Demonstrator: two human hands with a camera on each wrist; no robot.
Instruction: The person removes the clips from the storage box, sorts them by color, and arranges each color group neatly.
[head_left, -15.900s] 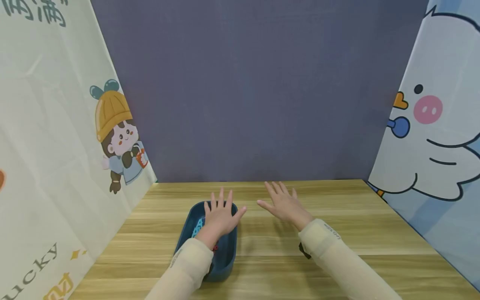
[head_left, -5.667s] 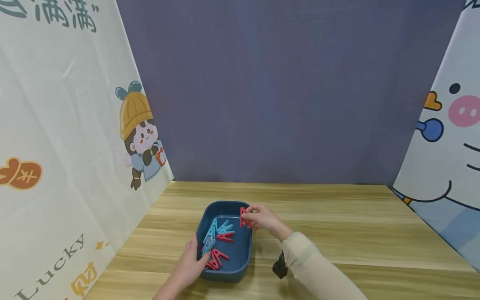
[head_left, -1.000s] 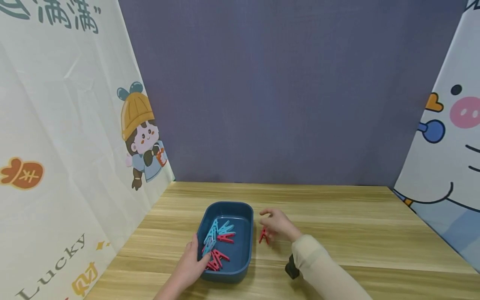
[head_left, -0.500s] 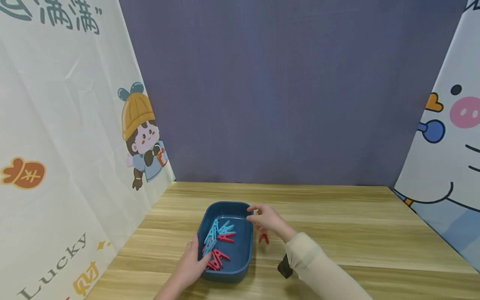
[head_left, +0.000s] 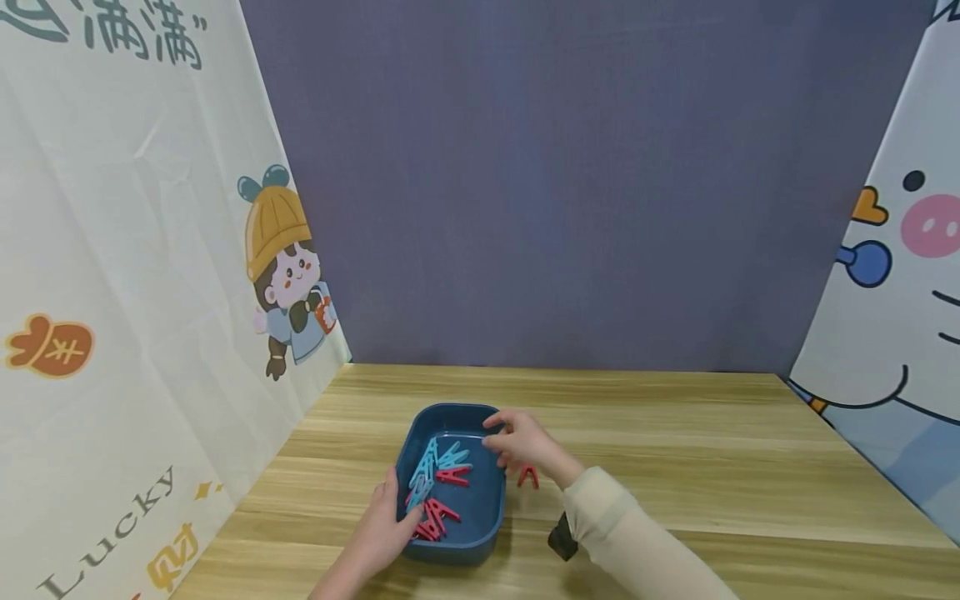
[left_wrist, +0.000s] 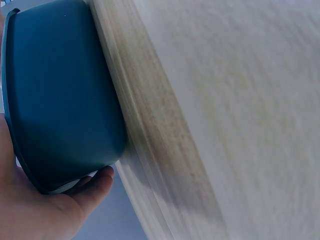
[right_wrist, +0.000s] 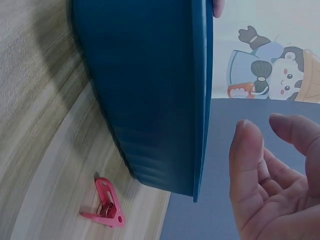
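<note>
A dark blue plastic bin (head_left: 487,525) holds several light-blue clothespins (head_left: 423,471) and several red clothespins (head_left: 431,518). At its near-left corner my left hand (head_left: 375,527) grips the rim, thumb over the inside; the left wrist view shows fingers against the outer wall (left_wrist: 60,95). My right hand (head_left: 529,442) hovers at the bin's far-right rim. In the right wrist view its thumb and forefinger stand apart with nothing between them. One red clothespin (right_wrist: 106,206) lies on the table just right of the bin, partly below the right hand in the head view.
The wooden table (head_left: 675,467) runs back to a dark grey-blue panel (head_left: 525,183). Printed cloths (head_left: 172,250) flank it on both sides. A small black device (head_left: 562,538) sits under the right wrist.
Earlier my right hand carried a red clothespin over the bin's rim. That clothespin now lies on the table, and the hand has moved left, back to the bin. My left hand keeps its grip.
</note>
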